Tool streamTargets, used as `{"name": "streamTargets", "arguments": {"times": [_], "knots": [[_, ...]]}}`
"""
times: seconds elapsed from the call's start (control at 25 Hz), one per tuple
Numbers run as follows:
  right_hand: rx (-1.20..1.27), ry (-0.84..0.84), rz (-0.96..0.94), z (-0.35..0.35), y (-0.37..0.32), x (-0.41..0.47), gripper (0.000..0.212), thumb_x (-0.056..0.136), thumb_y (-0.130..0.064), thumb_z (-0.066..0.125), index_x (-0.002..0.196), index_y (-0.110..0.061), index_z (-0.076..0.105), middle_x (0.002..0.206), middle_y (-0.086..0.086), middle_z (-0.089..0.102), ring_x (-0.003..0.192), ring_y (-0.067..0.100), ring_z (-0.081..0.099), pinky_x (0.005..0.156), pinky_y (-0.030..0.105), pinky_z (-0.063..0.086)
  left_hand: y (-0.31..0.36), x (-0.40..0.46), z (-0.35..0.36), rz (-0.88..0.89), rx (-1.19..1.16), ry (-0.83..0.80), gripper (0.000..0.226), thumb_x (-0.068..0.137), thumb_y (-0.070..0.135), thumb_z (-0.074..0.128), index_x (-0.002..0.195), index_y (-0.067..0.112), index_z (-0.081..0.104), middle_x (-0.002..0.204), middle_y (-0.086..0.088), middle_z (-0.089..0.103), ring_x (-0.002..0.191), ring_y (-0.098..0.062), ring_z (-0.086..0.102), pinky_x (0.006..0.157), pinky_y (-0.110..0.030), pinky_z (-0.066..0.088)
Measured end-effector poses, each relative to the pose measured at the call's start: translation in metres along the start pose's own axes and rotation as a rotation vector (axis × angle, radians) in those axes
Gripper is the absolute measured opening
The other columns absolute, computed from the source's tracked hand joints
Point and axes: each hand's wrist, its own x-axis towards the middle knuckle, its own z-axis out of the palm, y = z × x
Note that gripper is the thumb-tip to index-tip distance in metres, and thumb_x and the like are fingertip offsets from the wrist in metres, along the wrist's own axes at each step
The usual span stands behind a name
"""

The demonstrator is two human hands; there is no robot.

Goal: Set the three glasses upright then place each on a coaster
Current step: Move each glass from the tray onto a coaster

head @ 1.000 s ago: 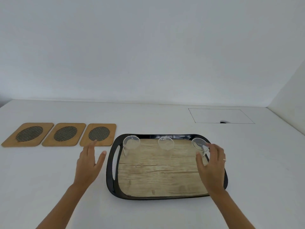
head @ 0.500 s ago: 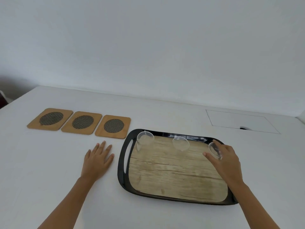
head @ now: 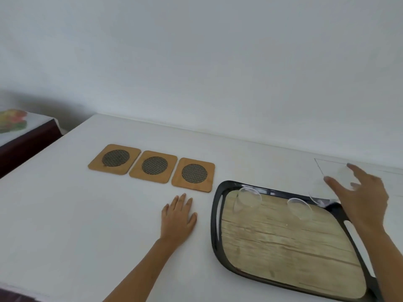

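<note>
Head view: our right hand (head: pixel 362 199) grips a clear glass (head: pixel 333 184), tilted, above the far right corner of the black wood-grain tray (head: pixel 217 225). Two more glasses (head: pixel 247 198) (head: pixel 299 207) sit along the tray's far edge. Our left hand (head: pixel 177 216) rests flat, fingers spread, holding nothing, on the white table (head: pixel 87 225) near three bamboo coasters (head: pixel 153 167).

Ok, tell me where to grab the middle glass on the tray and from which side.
Take the middle glass by its clear side wall, thumb on one side and fingers on the other, coming from above. It seems to lie tipped on the tray with its round mouth toward the camera, so the wall is the open part. The left hand, flat on the table, is free.
</note>
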Motion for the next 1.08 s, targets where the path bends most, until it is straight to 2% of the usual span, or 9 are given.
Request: {"name": "streamTargets", "arguments": {"times": [0.16,0.28,0.44,0.56,0.68,0.8,0.96,1.08], "knots": [[0.111,0.0,-0.068,0.044,-0.082,0.001,0.058,0.073,-0.037,0.078,0.125,-0.027,0.057,0.126,0.012,0.052,0.098,0.027,0.062,0.089,0.027,0.039,-0.037,0.008,-0.014,0.032,-0.05,0.03,0.063,0.08,0.039,0.035,0.132,0.004,0.046,0.137,-0.017,0.049,0.128,-0.036,0.042,0.097,-0.05,0.038],[0.14,-0.057,-0.119,0.098,-0.137,-0.006,0.056,0.071,-0.038,0.078,0.123,-0.028,0.058,0.121,0.01,0.054,0.092,0.024,0.062,0.087,0.029,0.043,-0.092,0.018,-0.03,0.05,0.005,0.036,0.061,0.079,0.037,0.034,0.124,0.0,0.053,0.13,-0.02,0.054,0.123,-0.038,0.047,0.094,-0.053,0.04],[0.132,-0.184,-0.119,0.179,-0.184,-0.026,0.059,0.071,-0.039,0.076,0.125,-0.026,0.056,0.118,0.011,0.054,0.102,0.027,0.059,0.091,0.036,0.045,-0.161,0.025,-0.048,0.085,0.077,0.009,0.058,0.085,0.042,0.033,0.123,0.004,0.056,0.131,-0.016,0.055,0.121,-0.038,0.05,0.093,-0.055,0.041],[0.08,-0.304,-0.092,0.227,-0.201,-0.04,0.061,0.074,-0.036,0.074,0.129,-0.021,0.053,0.123,0.013,0.052,0.112,0.027,0.053,0.092,0.036,0.042,-0.183,0.018,-0.051,0.211,0.104,0.018,0.061,0.095,0.047,0.018,0.129,0.009,0.053,0.138,-0.009,0.05,0.124,-0.034,0.047,0.095,-0.052,0.04],[0.03,-0.359,-0.045,0.263,-0.21,-0.052,0.061,0.074,-0.035,0.073,0.131,-0.021,0.052,0.126,0.012,0.049,0.114,0.029,0.052,0.089,0.034,0.041,-0.185,0.009,-0.054,0.21,0.069,-0.002,0.066,0.096,0.047,0.009,0.131,0.011,0.052,0.14,-0.007,0.048,0.127,-0.03,0.045,0.098,-0.048,0.037],[0.021,-0.367,0.005,0.285,-0.212,-0.06,0.062,0.074,-0.035,0.071,0.131,-0.023,0.05,0.127,0.011,0.047,0.112,0.029,0.052,0.087,0.034,0.04,-0.186,0.009,-0.056,0.206,0.052,-0.01,0.064,0.096,0.045,0.01,0.131,0.012,0.052,0.14,-0.007,0.048,0.127,-0.029,0.044,0.1,-0.046,0.033],[0.0,-0.369,0.017,0.296,-0.211,-0.068,0.061,0.075,-0.034,0.071,0.131,-0.023,0.05,0.125,0.009,0.047,0.109,0.027,0.053,0.081,0.029,0.038,-0.189,0.01,-0.054,0.215,0.045,0.0,0.054,0.093,0.041,0.026,0.133,0.013,0.05,0.142,-0.006,0.045,0.13,-0.028,0.041,0.102,-0.044,0.03],[-0.014,-0.366,0.012,0.298,-0.212,-0.069,0.06,0.077,-0.034,0.071,0.131,-0.023,0.05,0.126,0.01,0.046,0.108,0.029,0.054,0.08,0.028,0.037,-0.189,0.01,-0.053,0.218,0.044,0.005,0.053,0.092,0.04,0.03,0.132,0.013,0.05,0.142,-0.006,0.046,0.13,-0.028,0.041,0.102,-0.044,0.03]]}}
